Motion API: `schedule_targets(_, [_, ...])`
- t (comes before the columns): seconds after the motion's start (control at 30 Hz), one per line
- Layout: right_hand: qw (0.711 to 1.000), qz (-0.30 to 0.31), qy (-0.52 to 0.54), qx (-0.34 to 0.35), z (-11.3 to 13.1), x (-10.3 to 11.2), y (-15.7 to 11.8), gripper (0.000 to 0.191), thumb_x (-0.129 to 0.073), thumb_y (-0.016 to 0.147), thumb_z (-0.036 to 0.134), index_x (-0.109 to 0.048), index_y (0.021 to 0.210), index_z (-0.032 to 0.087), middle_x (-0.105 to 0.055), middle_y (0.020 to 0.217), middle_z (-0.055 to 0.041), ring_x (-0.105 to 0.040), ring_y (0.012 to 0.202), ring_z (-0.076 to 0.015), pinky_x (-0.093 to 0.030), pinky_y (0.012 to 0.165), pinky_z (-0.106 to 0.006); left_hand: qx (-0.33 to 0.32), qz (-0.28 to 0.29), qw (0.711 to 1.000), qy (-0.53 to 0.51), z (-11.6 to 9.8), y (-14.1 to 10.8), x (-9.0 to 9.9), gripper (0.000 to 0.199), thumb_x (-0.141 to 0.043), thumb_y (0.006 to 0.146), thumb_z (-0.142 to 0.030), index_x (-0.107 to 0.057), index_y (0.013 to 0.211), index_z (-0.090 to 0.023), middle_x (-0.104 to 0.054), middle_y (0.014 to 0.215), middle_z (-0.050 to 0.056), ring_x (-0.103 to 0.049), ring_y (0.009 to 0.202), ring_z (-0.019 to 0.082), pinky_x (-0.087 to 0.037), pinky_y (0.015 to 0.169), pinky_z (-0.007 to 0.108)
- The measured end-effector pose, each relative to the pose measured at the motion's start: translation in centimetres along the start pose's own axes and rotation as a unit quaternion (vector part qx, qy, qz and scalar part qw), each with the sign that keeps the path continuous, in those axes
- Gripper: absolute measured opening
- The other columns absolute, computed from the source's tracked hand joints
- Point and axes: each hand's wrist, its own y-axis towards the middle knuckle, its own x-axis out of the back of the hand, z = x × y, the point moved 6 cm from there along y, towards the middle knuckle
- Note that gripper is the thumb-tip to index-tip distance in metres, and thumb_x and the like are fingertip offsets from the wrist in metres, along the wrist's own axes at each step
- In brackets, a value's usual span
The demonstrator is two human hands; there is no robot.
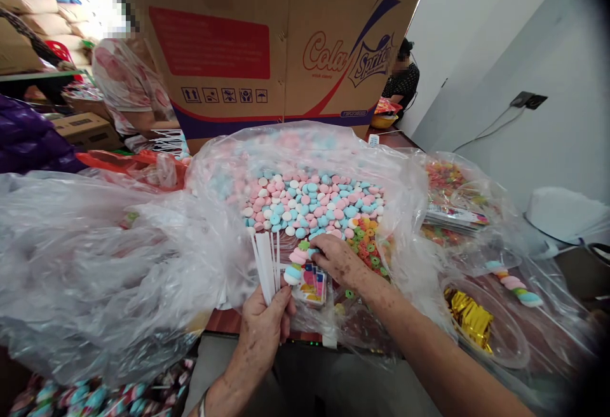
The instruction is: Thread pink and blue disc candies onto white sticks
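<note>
On tabletop point(223, 322) before candy heap point(312, 204), clamps seemingly near-full skewer point(299, 257), bare sticks point(265, 261) in left hand point(264, 325), pinches blue candy point(312, 253) in right hand point(340, 261).

On the surface point(223, 321), we are seeing sweets point(312, 204) lying in an open bag point(405, 182), with gummies point(369, 242) lying at their right and cards point(309, 288) before them; a carton point(281, 42) is standing behind, plastic bags point(95, 264) are lying left, a bowl point(517, 348) is sitting right, holding ties point(471, 318)
</note>
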Motion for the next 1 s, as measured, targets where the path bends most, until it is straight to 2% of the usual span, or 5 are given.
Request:
schedule_targets(0.2, [1.000,-0.010,-0.029,0.001,0.1,-0.3,0.0,0.016,-0.054,0.084,0.010,-0.060,0.097,0.018,-0.066,0.095,-0.0081,-0.059,0.094,-0.0217,-0.043,0.083,-0.032,-0.003,0.003,1.000,0.000,0.1,0.0,0.0,0.034,-0.070,0.070,-0.046,-0.054,0.075,-0.016,-0.056,0.052,-0.006,-0.037,0.027,0.004,-0.026,0.027,0.015])
schedule_targets(0.4, [0.998,-0.026,-0.061,-0.017,0.6,-0.3,0.3,0.011,-0.056,0.084,0.011,-0.059,0.093,0.017,-0.064,0.090,-0.0078,-0.058,0.088,-0.0215,-0.043,0.078,-0.031,-0.013,0.008,1.000,0.003,0.5,0.2,0.2,0.034,-0.069,0.071,-0.047,-0.054,0.077,-0.016,-0.056,0.052,-0.007,-0.037,0.026,0.004,-0.025,0.027,0.015])
schedule_targets(0.63, [0.997,-0.002,-0.077,0.014,1.0,-0.6,0.5,0.008,-0.058,0.085,0.012,-0.059,0.089,0.018,-0.065,0.090,-0.0082,-0.057,0.089,-0.0218,-0.042,0.079,-0.031,-0.015,0.011,1.000,-0.003,0.4,0.3,0.1,0.034,-0.070,0.072,-0.046,-0.055,0.077,-0.016,-0.056,0.052,-0.006,-0.038,0.027,0.004,-0.026,0.027,0.015])
schedule_targets(0.9, [0.999,-0.020,-0.016,0.024,0.6,-1.1,0.4,0.018,-0.058,0.076,0.004,-0.058,0.088,0.019,-0.064,0.089,-0.0072,-0.056,0.092,-0.0231,-0.042,0.080,-0.032,-0.012,0.012,1.000,-0.003,0.2,0.1,0.0,0.035,-0.071,0.070,-0.047,-0.055,0.075,-0.016,-0.056,0.052,-0.006,-0.037,0.027,0.004,-0.025,0.027,0.015])
schedule_targets(1.0, [0.998,-0.045,0.036,-0.006,-0.1,-0.7,0.6,0.017,-0.058,0.072,0.006,-0.057,0.084,0.020,-0.063,0.082,-0.0040,-0.058,0.083,-0.0207,-0.044,0.074,-0.031,-0.013,0.016,1.000,0.000,0.3,0.2,0.1,0.035,-0.070,0.071,-0.047,-0.055,0.074,-0.015,-0.056,0.052,-0.006,-0.037,0.027,0.003,-0.025,0.028,0.015])
